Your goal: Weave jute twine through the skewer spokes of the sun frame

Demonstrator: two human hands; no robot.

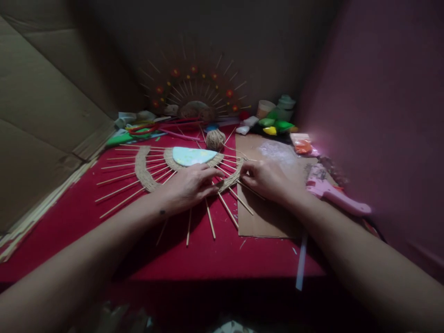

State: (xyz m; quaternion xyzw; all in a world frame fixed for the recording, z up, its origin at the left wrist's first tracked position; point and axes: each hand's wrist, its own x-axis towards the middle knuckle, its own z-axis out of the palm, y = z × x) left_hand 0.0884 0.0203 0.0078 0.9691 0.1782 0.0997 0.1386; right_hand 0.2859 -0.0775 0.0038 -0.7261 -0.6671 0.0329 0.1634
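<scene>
Twine-woven stick fan (143, 170) lies flat on the red tabletop (274, 263), beneath and to the left of the left hand (189, 185), its right part between both hands and partly over the cardboard (260, 224). The left hand is loosely curled with fingertips at the outer band; whether it grips cannot be told. The right hand (265, 178) has its fingertips drawn together at the band's upper end, though what they pinch is hidden. The twine ball (215, 139) sits beyond the left hand. To weave well, the left fingers should probably steady the sticks (244, 203) while the right draws each pass snug against the last; pulling too hard could skew the sticks, so even tension and spacing matter most.
</scene>
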